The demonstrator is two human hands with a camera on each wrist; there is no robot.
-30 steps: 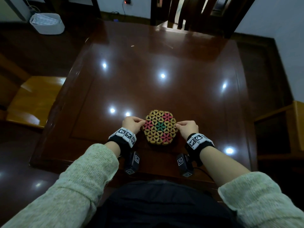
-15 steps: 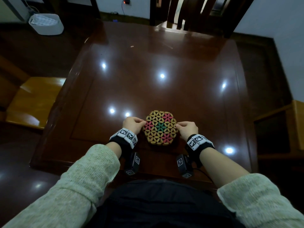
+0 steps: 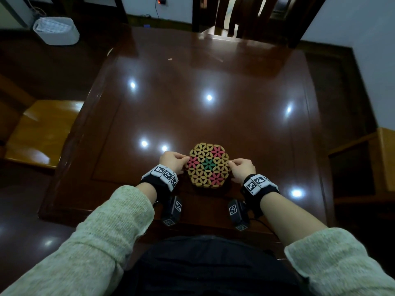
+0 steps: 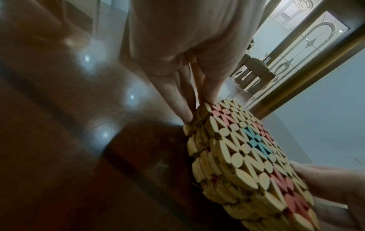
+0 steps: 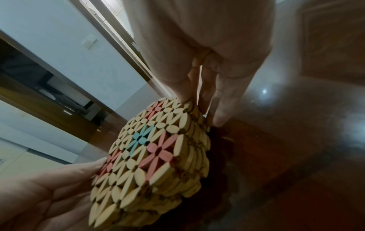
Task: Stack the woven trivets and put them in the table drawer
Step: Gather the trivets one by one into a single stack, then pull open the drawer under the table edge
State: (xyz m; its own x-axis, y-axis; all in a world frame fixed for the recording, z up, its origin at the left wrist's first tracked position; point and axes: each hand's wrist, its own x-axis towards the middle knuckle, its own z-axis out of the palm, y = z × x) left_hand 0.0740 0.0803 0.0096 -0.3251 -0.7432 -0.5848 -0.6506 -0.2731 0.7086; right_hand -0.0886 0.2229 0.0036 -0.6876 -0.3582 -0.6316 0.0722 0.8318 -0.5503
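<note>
A stack of hexagonal woven trivets (image 3: 207,165), tan with pink flowers and a green centre, sits near the front edge of the dark wooden table (image 3: 205,92). My left hand (image 3: 173,161) grips the stack's left side, thumb on top and fingers on the edge (image 4: 185,112). My right hand (image 3: 241,169) grips the right side the same way (image 5: 199,100). The wrist views show several layers in the stack (image 4: 227,164) (image 5: 158,153). The stack seems slightly raised off the tabletop. No drawer is visible.
A wooden chair (image 3: 36,133) stands to the left of the table and another chair (image 3: 239,16) at the far side. A white basket (image 3: 56,30) sits on the floor at the far left. A wooden piece of furniture (image 3: 382,157) stands on the right.
Both hands keep their hold on the trivet stack. The stack has hardly moved, perhaps risen slightly.
</note>
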